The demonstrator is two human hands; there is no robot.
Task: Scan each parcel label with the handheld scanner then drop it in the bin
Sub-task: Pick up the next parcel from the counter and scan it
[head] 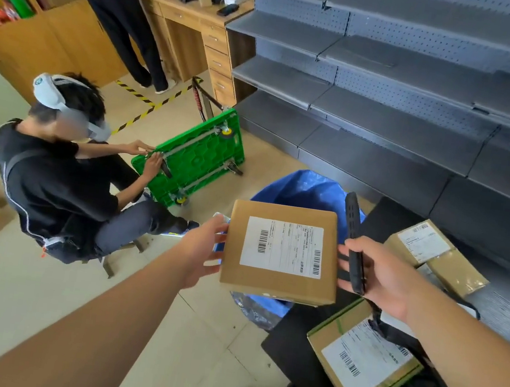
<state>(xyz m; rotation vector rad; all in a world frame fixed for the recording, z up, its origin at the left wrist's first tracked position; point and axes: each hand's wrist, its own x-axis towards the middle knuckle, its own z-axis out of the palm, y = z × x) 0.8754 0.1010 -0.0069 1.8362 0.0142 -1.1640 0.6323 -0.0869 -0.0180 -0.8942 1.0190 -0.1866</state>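
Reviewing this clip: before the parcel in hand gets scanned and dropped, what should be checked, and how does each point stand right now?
1. Label faces up, unobstructed: ok.
2. Left hand holds the parcel by its left edge: ok; fingers underneath are hidden.
3. Right hand grips the scanner: ok.
4. Scanner aimed at the label: not ok; it stands upright beside the parcel.
5. Blue bin sits open below the parcel: ok.
6. Scan registered: cannot tell.
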